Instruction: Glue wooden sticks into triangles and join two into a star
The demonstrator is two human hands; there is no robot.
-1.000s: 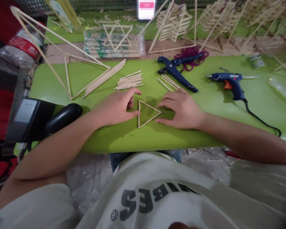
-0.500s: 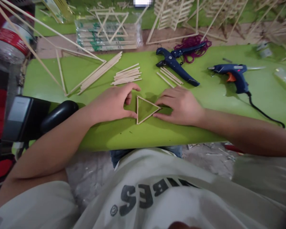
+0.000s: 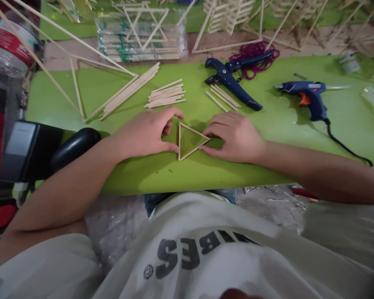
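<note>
Near the front edge of our green desk (image 3: 193, 178), the stick triangle (image 3: 179, 139) lies flat. Our right grip (image 3: 232, 135) has just closed, thumb and fingertips pinching its right corner, which seems to steady it; our left grip (image 3: 145, 132) curves loosely, thumb against the left side, index finger arched clear.

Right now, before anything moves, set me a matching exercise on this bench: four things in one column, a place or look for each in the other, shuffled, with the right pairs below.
Things
1. small stick triangle
2. glue gun
3. tangled string
4. bundle of long sticks

Places and looks
A. purple, overlapped by a handle of the blue cutter
B. left of the pile of short sticks
C. between the left hand and the right hand
D. blue, with an orange trigger

Pairs: 1-C, 2-D, 3-A, 4-B
</note>
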